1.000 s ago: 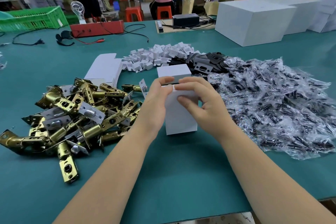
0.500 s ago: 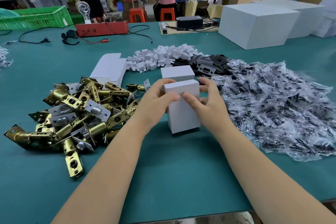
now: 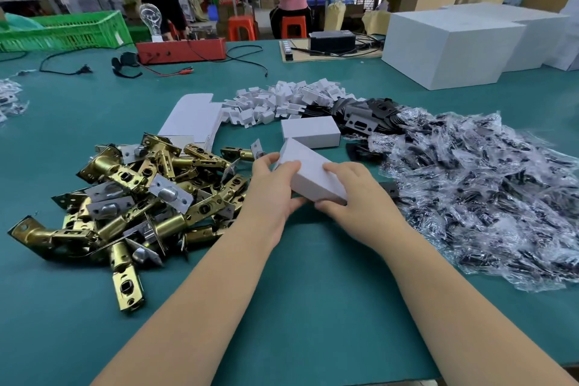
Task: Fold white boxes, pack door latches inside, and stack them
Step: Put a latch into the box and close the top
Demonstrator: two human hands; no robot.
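Two hands (image 3: 316, 194) gripping closed white box (image 3: 313, 177), tilted, plain

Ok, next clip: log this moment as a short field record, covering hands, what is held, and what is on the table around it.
held item: closed white box, tilted, off the table
left hand: grips the box's left side
right hand: grips its near right end
finished box: flat on the table, just behind
left of hands: pile of brass door latches
right of hands: heap of clear bagged parts
flat box blanks: behind the latches
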